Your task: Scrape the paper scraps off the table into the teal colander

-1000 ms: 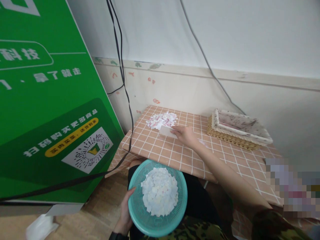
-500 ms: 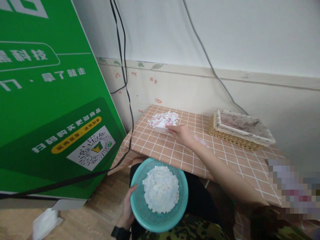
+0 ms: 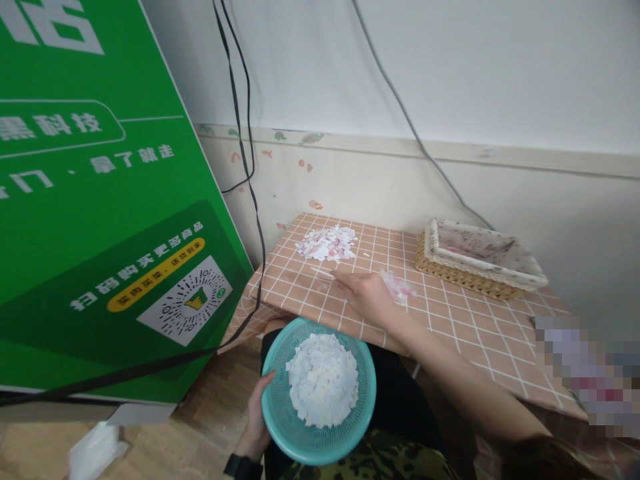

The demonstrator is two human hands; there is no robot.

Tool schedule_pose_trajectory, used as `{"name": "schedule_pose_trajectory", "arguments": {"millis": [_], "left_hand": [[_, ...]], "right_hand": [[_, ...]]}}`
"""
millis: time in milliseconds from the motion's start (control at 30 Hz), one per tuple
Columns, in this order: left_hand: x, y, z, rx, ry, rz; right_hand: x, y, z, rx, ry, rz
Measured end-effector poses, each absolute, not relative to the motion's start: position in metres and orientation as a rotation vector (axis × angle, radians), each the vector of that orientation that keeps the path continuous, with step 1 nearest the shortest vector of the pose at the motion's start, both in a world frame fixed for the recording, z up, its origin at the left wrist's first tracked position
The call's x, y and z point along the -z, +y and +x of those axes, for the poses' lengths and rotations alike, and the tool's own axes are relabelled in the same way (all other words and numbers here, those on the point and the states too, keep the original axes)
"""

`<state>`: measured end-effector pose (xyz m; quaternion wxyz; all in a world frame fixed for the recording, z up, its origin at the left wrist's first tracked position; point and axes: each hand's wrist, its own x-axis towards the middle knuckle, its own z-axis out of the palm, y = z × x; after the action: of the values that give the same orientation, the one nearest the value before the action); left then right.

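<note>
My left hand (image 3: 257,407) grips the left rim of a teal plastic colander (image 3: 367,383), which rests on my lap. Inside it is a heap of torn white paper scraps (image 3: 324,380). Over the table, my right hand (image 3: 365,295) pinches a thin white card (image 3: 321,273), seen nearly edge-on. Behind the card lies a pile of white and pink paper scraps (image 3: 327,243) on the checked tablecloth. A smaller pinkish-white clump (image 3: 399,287) sits just beyond my right wrist, partly hidden by it.
A lined wicker basket (image 3: 470,283) stands at the table's back right. A large green panel (image 3: 115,267) fills the left side, with a black strap (image 3: 257,267) hanging in front. A white bag (image 3: 95,450) lies on the floor. The right edge is blurred out.
My right hand has drawn the card back from the scrap pile toward the table's front edge, and the card has tipped edge-on. My left hand keeps its hold on the colander.
</note>
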<state>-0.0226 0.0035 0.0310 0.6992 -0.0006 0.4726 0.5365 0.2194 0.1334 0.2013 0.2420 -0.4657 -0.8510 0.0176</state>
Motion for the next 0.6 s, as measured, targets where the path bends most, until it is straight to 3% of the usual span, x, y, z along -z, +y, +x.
{"name": "schedule_pose_trajectory", "arguments": {"millis": [133,333,600], "left_hand": [[-0.028,0.004,-0.022,-1.205,1.092,0.026],[-0.022,0.006,-0.023,-1.189,1.125,-0.019],[-0.006,0.006,-0.031,-1.205,1.13,-0.016]], "right_hand": [[-0.2,0.11,0.163,0.124,-2.534,-1.033],[-0.181,0.102,0.101,0.324,-2.553,-1.179],[-0.18,0.116,0.183,0.269,-2.387,-1.619]]}}
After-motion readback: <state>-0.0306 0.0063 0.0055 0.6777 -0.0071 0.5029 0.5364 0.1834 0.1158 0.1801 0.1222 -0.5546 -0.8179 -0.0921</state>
